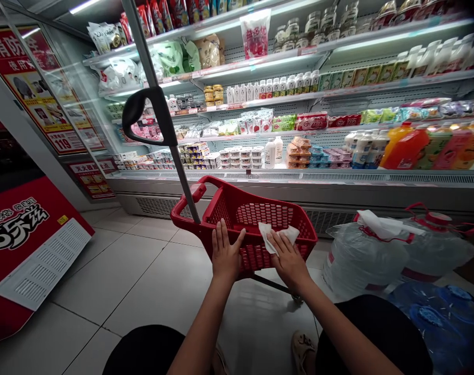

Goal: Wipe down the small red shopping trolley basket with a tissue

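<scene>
A red plastic shopping cart (276, 205) with mesh sides and a red child's-seat-like rear section stands on the floor before me. My left hand (226, 255) lies against its near side, fingers spread and stretched upward, holding nothing. A white wipe (293, 233) sits under my right hand (287, 255), which presses it on the cart's near rim with the fingers over it. Part of the wipe is hidden by those fingers. From the cart's rear left rises a grey pole with a black loop handle (143, 117). The basket's inside looks bare where I can see it.
A lit refrigerated shelf (237, 177) with several rows of bottles and packs runs behind the cart. Large clear water jugs (362, 255) and blue water barrels (432, 317) stand at the right. A red cabinet (29, 224) is at the left. My knees frame the floor below.
</scene>
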A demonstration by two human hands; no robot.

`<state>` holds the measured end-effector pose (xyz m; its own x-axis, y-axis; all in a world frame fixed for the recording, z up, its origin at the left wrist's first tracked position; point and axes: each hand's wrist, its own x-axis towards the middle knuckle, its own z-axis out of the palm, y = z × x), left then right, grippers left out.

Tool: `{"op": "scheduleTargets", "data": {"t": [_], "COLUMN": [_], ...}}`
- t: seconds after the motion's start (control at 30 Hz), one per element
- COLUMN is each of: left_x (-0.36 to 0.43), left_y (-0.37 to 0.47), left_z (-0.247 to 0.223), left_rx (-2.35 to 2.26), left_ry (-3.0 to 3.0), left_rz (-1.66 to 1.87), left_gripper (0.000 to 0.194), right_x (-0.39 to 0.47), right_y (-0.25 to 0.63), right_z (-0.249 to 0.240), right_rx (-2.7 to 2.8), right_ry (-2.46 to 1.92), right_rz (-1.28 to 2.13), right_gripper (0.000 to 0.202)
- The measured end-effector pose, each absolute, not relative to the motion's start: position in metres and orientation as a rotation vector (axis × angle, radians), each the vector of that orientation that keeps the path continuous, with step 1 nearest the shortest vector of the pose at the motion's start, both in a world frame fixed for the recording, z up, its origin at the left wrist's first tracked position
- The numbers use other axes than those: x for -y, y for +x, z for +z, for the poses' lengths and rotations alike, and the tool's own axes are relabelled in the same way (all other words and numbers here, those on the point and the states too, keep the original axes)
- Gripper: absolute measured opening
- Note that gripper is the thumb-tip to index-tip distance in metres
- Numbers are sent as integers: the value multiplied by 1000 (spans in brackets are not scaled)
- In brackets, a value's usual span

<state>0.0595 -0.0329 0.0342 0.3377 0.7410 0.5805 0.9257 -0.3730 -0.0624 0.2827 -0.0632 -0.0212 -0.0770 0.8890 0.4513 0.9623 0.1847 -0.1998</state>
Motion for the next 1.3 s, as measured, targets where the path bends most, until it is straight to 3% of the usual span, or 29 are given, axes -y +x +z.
{"op": "scheduleTargets", "data": {"t": [0.17,0.47,0.87,1.07,1.3], "left_x": [31,29,28,28,24], "left_y": [76,95,77,97,85], "left_z": [26,17,29,16,4], "left_rx": [1446,1534,1538,1521,1472], "left_ry": [-2277,-2255,-2275,-2306,-2292], "left_rz": [-527,-534,-514,-575,-637], "left_gripper": [93,69,84,87,77], "right_x": [64,50,77,58,41], "right_y": [300,226,315,276,231], "right_z": [-33,-6,-28,-13,-4], "right_rx": [1946,2035,1875,1922,2032], "right_ry": [-1881,-1741,-1904,-1885,-1642], "right_rz": [-185,-176,-231,-147,-147], "right_gripper": [62,66,61,60,61]}}
